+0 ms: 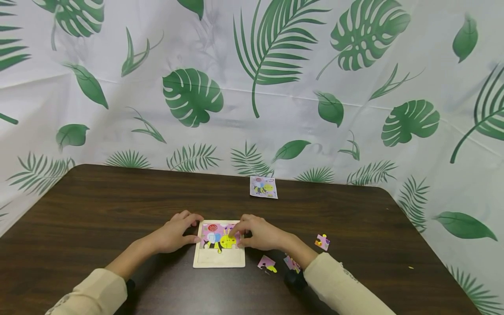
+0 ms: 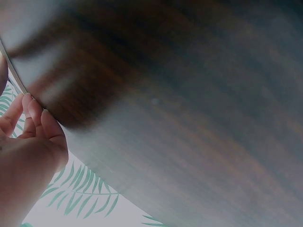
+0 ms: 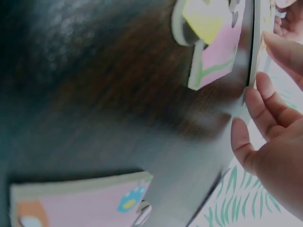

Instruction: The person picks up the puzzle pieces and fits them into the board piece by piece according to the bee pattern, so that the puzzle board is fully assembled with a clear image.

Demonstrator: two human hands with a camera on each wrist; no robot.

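Observation:
A wooden jigsaw tray (image 1: 218, 259) lies on the table, its upper part filled with joined pieces of a bee picture (image 1: 227, 241). At the tray's left side, my left hand (image 1: 178, 232) holds the upper corner and edge between fingers and thumb. In the left wrist view, the left fingertips (image 2: 35, 106) meet the tray's thin edge. My right hand (image 1: 260, 232) reaches over the right side, its index finger pressing on the bee picture. The other right fingers (image 3: 258, 101) rest beside the tray's edge in the right wrist view.
Loose jigsaw pieces lie right of the tray: a pink-and-yellow piece (image 1: 267, 264), a pink piece (image 1: 292, 264) partly behind the right wrist, and another piece (image 1: 323, 242) farther right. A printed bee picture card (image 1: 263, 187) lies near the table's back edge, before a leaf-patterned cloth (image 1: 236, 131).

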